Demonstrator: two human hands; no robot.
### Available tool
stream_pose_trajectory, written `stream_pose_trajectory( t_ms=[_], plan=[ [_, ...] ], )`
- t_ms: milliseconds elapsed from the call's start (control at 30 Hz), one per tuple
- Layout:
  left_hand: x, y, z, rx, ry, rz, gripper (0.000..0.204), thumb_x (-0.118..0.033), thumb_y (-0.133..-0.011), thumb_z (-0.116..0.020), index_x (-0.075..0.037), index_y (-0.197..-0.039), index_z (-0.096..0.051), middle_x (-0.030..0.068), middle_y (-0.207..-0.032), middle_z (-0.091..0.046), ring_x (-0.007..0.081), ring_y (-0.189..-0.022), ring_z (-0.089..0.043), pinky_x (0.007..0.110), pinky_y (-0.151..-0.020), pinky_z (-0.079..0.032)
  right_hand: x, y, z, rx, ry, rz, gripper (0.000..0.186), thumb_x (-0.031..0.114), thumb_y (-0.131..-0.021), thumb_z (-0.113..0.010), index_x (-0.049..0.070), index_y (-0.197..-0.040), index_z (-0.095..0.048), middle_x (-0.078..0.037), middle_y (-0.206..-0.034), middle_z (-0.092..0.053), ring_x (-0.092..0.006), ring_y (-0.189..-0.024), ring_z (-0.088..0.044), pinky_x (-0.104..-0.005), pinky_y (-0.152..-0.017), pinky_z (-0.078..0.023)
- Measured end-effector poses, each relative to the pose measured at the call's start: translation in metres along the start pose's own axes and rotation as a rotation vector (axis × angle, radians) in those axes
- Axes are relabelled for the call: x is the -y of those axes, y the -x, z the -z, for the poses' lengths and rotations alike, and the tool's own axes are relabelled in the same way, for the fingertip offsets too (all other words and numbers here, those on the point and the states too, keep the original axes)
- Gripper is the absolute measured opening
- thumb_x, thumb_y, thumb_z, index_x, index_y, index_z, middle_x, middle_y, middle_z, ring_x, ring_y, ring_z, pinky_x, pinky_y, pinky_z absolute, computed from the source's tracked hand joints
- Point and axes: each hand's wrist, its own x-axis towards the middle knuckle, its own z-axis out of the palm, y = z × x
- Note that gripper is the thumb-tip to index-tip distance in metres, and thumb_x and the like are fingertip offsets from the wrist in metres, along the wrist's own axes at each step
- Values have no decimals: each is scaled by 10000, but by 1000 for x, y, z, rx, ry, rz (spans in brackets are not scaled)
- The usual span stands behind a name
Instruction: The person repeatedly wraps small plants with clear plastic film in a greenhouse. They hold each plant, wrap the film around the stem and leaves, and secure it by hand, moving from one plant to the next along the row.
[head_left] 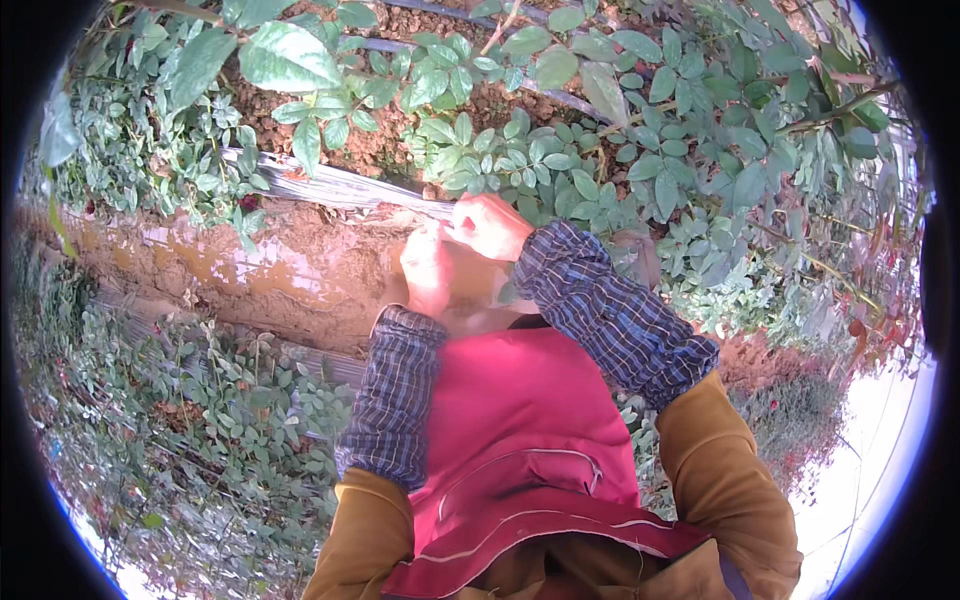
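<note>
— Where are our hands right now?

— Our right hand [490, 226] is curled shut, pinching the edge of the thin silvery-grey plastic mulch sheet [330, 185] just where it meets the green leafy shrub [560, 160]. Our left hand [428, 268] sits just below and beside it, fingers folded in; we cannot tell whether it grips the same film or only rests against it.

— And the sheet itself?

— It runs from our hands off to the left along the crest of the raised bed of reddish-brown earth [330, 270], partly buried under the foliage, wrinkled and shiny.

— So which step do we reckon we are in?

— By our judgement, we are working the film's edge at the base of the plant, either tucking it or pulling it free. The next move seems to call for a firm pinch and a steady pull along the ridge, keeping clear of the stems so that the thin plastic does not tear.

— What lies around us?

— Wet, muddy soil in the furrow, low weeds [200, 400] on the near bank, and more bushes on the right. We are outdoors in daylight, in checked blue sleeve covers [600, 300] and a red apron [520, 420].
</note>
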Motion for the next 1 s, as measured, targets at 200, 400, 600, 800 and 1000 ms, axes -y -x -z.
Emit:
stream_pose_trajectory(
  t_ms=[200,400,600,800,1000],
  plan=[
    [-149,74,-7,22,-736,-863,189,-134,-889,-583,-27,-1044,-596,-27,-632,-456,51,-485,-357,202,-433,-273,131,2,124,303,-68,309,229,249,-831,-618,24,-807,-585,-80,-758,-578,-204,-696,-571,-344,-643,-450],
    [-285,235,-60,544,-546,-819,89,-24,-853,-618,43,-894,-658,76,-780,-648,111,-640,-585,229,-600,-468,293,192,239,-160,-145,722,194,17,-771,-672,-4,-958,-625,-138,-961,-615,-265,-859,-628,-334,-744,-503],
    [-312,362,-117,959,-664,-472,62,-47,-816,-668,7,-790,-651,29,-707,-638,84,-653,-577,240,-588,-467,308,295,207,-392,-224,444,236,76,-828,-629,14,-1056,-618,-114,-933,-595,-255,-822,-602,-331,-711,-492],
    [-323,400,-149,970,-799,-657,135,-146,-867,-599,-34,-798,-633,44,-685,-606,133,-634,-598,266,-585,-472,329,335,207,-652,-416,386,168,14,-803,-620,-1,-969,-644,-90,-866,-601,-176,-756,-594,-275,-658,-472],
    [-320,411,-145,967,-815,-785,113,-78,-816,-698,-4,-779,-621,20,-683,-630,60,-624,-557,212,-572,-459,328,351,204,-591,-745,367,117,44,-819,-642,-3,-926,-653,-8,-809,-581,-49,-701,-523,-210,-587,-417]
  ],
)
